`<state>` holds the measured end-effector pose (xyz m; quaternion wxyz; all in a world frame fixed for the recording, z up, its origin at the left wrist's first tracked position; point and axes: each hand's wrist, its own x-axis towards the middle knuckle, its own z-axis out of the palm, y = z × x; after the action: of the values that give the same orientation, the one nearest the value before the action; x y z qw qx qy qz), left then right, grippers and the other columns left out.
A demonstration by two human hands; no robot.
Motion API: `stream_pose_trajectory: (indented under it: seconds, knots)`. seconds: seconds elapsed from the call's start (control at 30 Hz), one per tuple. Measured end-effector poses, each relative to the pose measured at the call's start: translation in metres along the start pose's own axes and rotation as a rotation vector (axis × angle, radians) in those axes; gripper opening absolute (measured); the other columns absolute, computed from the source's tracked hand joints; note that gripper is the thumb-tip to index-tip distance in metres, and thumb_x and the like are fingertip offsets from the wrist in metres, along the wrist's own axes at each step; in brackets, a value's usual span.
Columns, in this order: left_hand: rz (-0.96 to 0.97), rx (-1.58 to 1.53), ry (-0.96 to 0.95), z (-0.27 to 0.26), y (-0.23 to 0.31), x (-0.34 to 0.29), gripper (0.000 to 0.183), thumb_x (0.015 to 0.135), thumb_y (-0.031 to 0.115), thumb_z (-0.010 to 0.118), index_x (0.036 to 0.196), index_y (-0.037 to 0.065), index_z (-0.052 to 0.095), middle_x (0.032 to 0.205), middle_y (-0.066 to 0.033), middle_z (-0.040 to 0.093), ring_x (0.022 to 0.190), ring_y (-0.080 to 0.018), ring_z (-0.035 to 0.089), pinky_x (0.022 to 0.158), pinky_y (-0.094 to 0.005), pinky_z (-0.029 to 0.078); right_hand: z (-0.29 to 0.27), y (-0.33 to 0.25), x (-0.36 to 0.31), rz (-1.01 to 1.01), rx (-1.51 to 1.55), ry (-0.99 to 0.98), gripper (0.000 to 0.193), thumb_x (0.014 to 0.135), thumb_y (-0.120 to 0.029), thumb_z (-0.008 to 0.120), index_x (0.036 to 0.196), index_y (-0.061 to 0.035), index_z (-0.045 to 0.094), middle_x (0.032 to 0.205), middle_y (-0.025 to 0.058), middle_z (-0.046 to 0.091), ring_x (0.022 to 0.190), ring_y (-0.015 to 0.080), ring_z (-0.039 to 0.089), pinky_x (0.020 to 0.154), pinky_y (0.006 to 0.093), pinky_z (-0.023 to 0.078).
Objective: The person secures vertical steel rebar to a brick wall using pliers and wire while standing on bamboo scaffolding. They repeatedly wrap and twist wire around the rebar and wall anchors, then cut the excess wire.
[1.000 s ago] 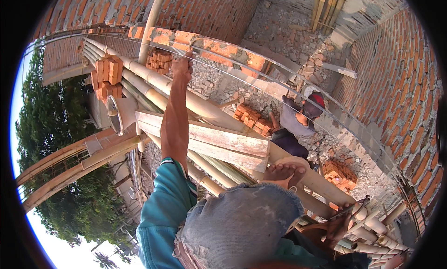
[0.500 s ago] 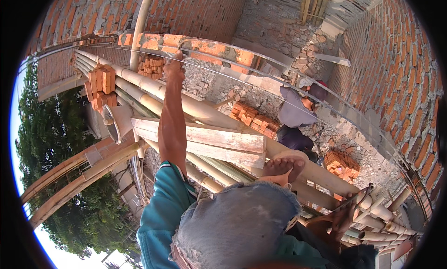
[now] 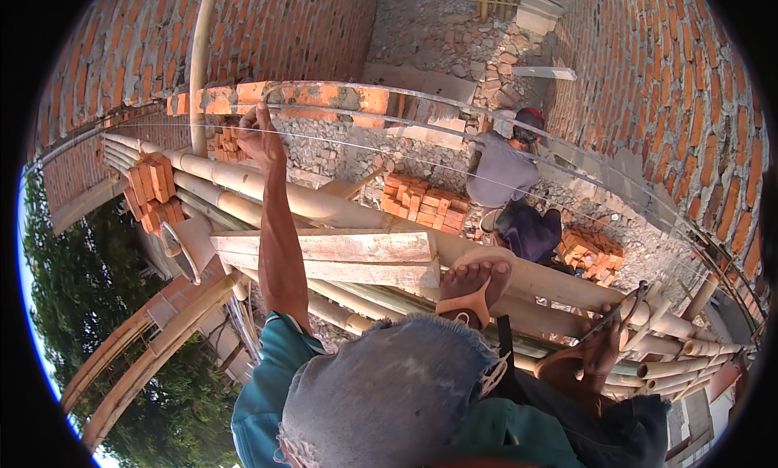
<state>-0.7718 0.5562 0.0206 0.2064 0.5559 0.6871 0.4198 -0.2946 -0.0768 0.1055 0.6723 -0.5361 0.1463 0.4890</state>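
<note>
My left hand reaches forward, its fingers curled in and one fingertip at the near face of the brick course. Whatever those fingers pinch, if anything, is too small to make out. A taut pale string runs past the hand along the course, and a thin metal rod bends alongside. My right hand does not show. Beneath my forearm lie two pale wooden planks across thick bamboo poles. My sandalled feet rest on the bamboo.
A white bucket stands left of the planks, beside stacked bricks. An upright bamboo pole rises near my hand. Below, a person in a grey shirt crouches on rubble between brick piles. Brick walls stand around.
The view has shifted, and my left hand now shows its curled fingers more plainly, still at the brick course. The person below has shifted posture, with the legs further right.
</note>
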Motion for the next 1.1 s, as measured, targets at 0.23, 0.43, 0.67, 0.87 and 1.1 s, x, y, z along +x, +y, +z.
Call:
stream_pose_trajectory:
  seconds: [0.23,0.43,0.67,0.87,1.1]
  knots:
    - [0.834,0.395,-0.722,0.044,0.091,-0.053,0.056,0.088,0.047,0.074,0.133,0.015,0.065,0.129,-0.0083,0.068,0.115,-0.0312,0.067,0.091,-0.0423,0.058,0.002,-0.001,0.003,0.018,-0.016,0.023,0.069,0.098,-0.032,0.065,0.155,-0.0085,0.032,0.14,0.0075,0.049,0.119,0.0233,0.058,0.1,0.0438,0.055]
    - [0.883,0.547,-0.883,0.06,0.098,-0.06,0.058,0.092,0.047,0.068,0.141,0.018,0.059,0.138,-0.0088,0.063,0.12,-0.0318,0.065,0.093,-0.0425,0.058,0.003,-0.002,0.002,0.041,-0.012,0.07,0.069,0.098,-0.031,0.064,0.155,-0.0103,0.033,0.141,0.0058,0.05,0.119,0.0227,0.058,0.099,0.0422,0.056]
    - [0.799,0.465,-0.85,0.069,0.087,-0.055,0.036,0.097,0.022,0.066,0.133,0.017,0.064,0.131,-0.0107,0.066,0.114,-0.0317,0.068,0.088,-0.0413,0.059,0.0,-0.003,0.003,0.027,0.062,-0.013,0.06,0.104,-0.023,0.055,0.157,-0.009,0.03,0.149,0.0096,0.046,0.125,0.0273,0.06,0.098,0.0459,0.058]
    - [0.828,0.43,-0.806,0.075,0.082,-0.054,0.029,0.091,0.007,0.068,0.12,0.012,0.069,0.119,-0.0112,0.072,0.103,-0.0313,0.072,0.082,-0.0407,0.061,0.01,-0.005,0.003,0.033,-0.042,0.033,0.062,0.102,-0.031,0.059,0.156,-0.0123,0.033,0.139,0.0047,0.05,0.12,0.0223,0.058,0.096,0.0422,0.057]
    - [0.824,0.41,-0.817,0.077,0.074,-0.05,0.031,0.088,-0.001,0.07,0.117,0.008,0.069,0.116,-0.0126,0.073,0.099,-0.0302,0.073,0.079,-0.0386,0.061,0.013,-0.007,0.005,0.051,-0.044,0.065,0.055,0.105,-0.027,0.053,0.155,-0.0147,0.034,0.138,0.0038,0.05,0.12,0.0206,0.057,0.096,0.0413,0.057]
